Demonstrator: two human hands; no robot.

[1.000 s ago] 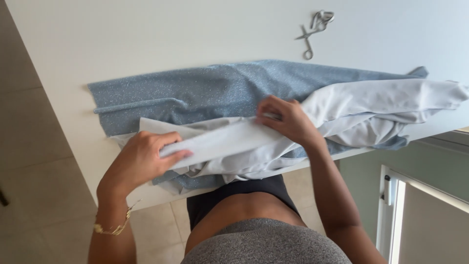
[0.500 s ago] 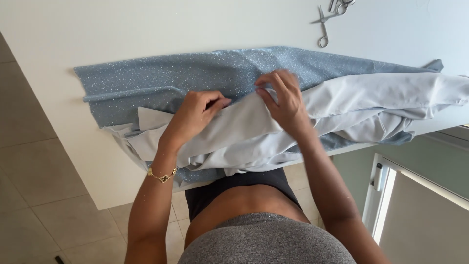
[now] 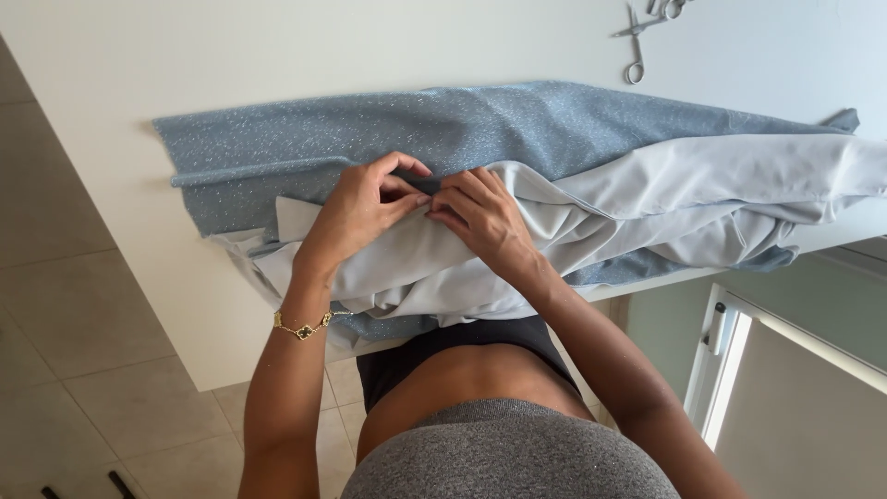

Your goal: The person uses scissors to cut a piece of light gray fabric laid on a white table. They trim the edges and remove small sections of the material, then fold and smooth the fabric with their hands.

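Change: left hand (image 3: 365, 208) moved in from the cloth's 8 o'clock corner since a second ago; now meets right hand (image 3: 480, 217) at centre, fingertips touching.
Meaning: likely shift from spreading to fine work on the edge; pinning or aligning, judged only.
Left grip: pinching a small dark fold of cloth edge between thumb and fingers.
Right grip: fingertips pinched on the same edge, just at 3 o'clock of the left.
Blue cloth (image 3: 517, 125): sparkly, spread flat on table (image 3: 277, 46), unchanged in lay; view shifted only.
Grey cloth (image 3: 665, 199): bunched over blue, running from centre to 3 o'clock, hanging off the near table edge.
Scissors (image 3: 636, 42): metal, at 1 o'clock, well apart from hands, untouched.
Bracelet (image 3: 300, 326): gold, on left wrist.
Packages, labels, signs: none visible.
Floor (image 3: 83, 370): beige tiles at 8 o'clock.
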